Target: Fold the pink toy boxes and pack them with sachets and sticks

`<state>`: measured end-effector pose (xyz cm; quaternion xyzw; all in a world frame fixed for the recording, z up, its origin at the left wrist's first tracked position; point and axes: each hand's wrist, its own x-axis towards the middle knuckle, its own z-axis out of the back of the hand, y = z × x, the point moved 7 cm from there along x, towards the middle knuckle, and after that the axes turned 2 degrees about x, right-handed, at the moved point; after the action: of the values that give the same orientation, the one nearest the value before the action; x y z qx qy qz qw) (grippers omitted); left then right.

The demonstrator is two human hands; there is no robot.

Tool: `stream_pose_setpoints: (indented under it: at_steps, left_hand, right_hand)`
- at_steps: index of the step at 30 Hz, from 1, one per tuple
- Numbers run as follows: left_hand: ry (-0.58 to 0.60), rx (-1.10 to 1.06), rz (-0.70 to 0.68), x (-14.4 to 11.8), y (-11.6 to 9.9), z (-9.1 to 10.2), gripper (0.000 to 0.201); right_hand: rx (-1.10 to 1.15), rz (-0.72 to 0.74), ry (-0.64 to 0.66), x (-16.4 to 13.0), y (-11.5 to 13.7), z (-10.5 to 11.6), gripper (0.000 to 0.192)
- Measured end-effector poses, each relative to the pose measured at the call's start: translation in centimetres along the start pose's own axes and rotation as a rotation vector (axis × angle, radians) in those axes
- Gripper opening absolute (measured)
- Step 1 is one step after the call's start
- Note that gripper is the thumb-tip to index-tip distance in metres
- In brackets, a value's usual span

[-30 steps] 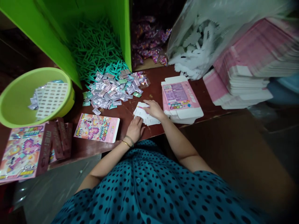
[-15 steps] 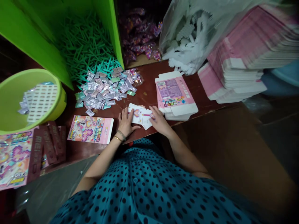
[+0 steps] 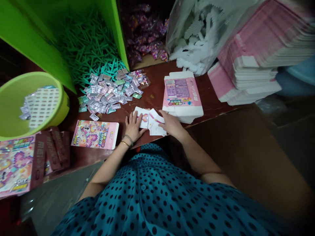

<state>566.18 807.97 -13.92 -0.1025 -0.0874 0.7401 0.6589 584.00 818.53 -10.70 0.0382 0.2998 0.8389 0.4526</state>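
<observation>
My left hand (image 3: 133,127) lies flat with fingers spread on the edge of a white printed card (image 3: 144,120) showing a pink pixel pattern. Beside it, my right hand (image 3: 173,124) pinches the right edge of another white card (image 3: 156,127), its thumb on top. This second card has pink strips and small drawings, and several cards seem to overlap there. Left of my hands a flat pink printed box (image 3: 95,134) lies face up. To the right, a stack of flat pink boxes (image 3: 182,90) shows its back print.
Small foil sachets (image 3: 105,95) are heaped before green plastic sticks (image 3: 91,49) in a green bin. A yellow-green basin (image 3: 64,108) stands left, near filled boxes (image 3: 14,167). Behind are bead bags (image 3: 152,49) and a clear bag of white plastic pieces (image 3: 197,49); pink cartons (image 3: 261,62) are stacked right.
My right hand has shifted slightly right and turned its grip to the card's edge. The right card now shows more of its surface. My left hand has barely moved.
</observation>
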Motion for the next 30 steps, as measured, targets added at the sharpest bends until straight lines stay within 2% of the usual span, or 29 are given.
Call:
stream_pose_setpoints:
  at_steps: [2, 4, 8, 10, 11, 13, 15, 16, 17, 19, 21, 22, 23, 25, 27, 30]
  left_hand:
    - [0.007, -0.001, -0.006, 0.0, 0.0, 0.0, 0.086]
    - [0.015, -0.006, -0.017, -0.1, 0.0, 0.0, 0.082]
    - [0.025, -0.017, -0.051, -0.3, -0.1, 0.2, 0.079]
    - [0.024, -0.023, -0.056, -0.3, -0.1, 0.2, 0.078]
    - [0.024, -0.029, -0.054, -0.3, -0.1, 0.1, 0.078]
    - [0.024, -0.056, -0.051, -0.1, -0.1, 0.0, 0.078]
    - [-0.006, -0.129, -0.04, 0.0, 0.0, 0.1, 0.092]
    - [-0.045, -0.188, -0.027, 0.0, 0.0, 0.3, 0.105]
    - [-0.101, -0.264, -0.008, -0.2, 0.1, 0.7, 0.12]
    - [-0.25, -0.45, 0.052, -1.3, 0.4, 1.8, 0.138]
    - [-0.375, -0.661, 0.147, -3.2, 0.9, 2.5, 0.132]
    - [-0.401, -0.782, 0.21, -4.3, 1.2, 2.6, 0.123]
    - [-0.395, -0.915, 0.286, -5.3, 1.4, 2.4, 0.113]
    - [-0.304, -1.202, 0.443, -6.9, 1.3, 1.6, 0.09]
    - [-0.215, -1.445, 0.568, -7.8, 0.7, 1.0, 0.072]
    - [-0.227, -1.595, 0.621, -7.4, -0.1, 1.1, 0.062]
  right_hand:
    - [0.078, -0.087, 0.023, 0.0, -1.3, 0.4, 0.04]
    - [0.128, -0.082, 0.034, 0.5, -1.8, 0.3, 0.017]
    - [0.245, 0.013, 0.012, 1.6, -0.9, -0.5, 0.018]
    - [0.241, -0.006, -0.007, 1.1, -0.6, 0.1, 0.014]
    - [0.209, -0.037, -0.063, 0.7, -0.6, 1.0, 0.012]
    - [0.149, -0.094, -0.283, -0.7, -0.8, 4.2, 0.013]
    - [0.184, -0.066, -0.494, -1.6, -0.3, 7.0, 0.02]
    - [0.23, -0.021, -0.524, -1.4, 0.2, 7.5, 0.022]
    - [0.275, 0.022, -0.49, -0.7, 0.8, 7.2, 0.022]
    - [0.308, 0.082, -0.281, 1.7, 2.4, 4.6, 0.021]
    - [0.215, 0.083, -0.109, 4.2, 3.7, 1.2, 0.022]
    - [0.14, 0.071, -0.081, 5.2, 4.2, -0.1, 0.026]
    - [0.069, 0.06, -0.081, 6.0, 4.6, -1.0, 0.031]
    - [-0.023, 0.051, -0.093, 7.0, 5.4, -2.1, 0.044]
    - [-0.071, 0.063, -0.031, 7.2, 6.3, -2.9, 0.056]
    - [-0.135, 0.04, 0.074, 7.0, 7.1, -3.5, 0.069]
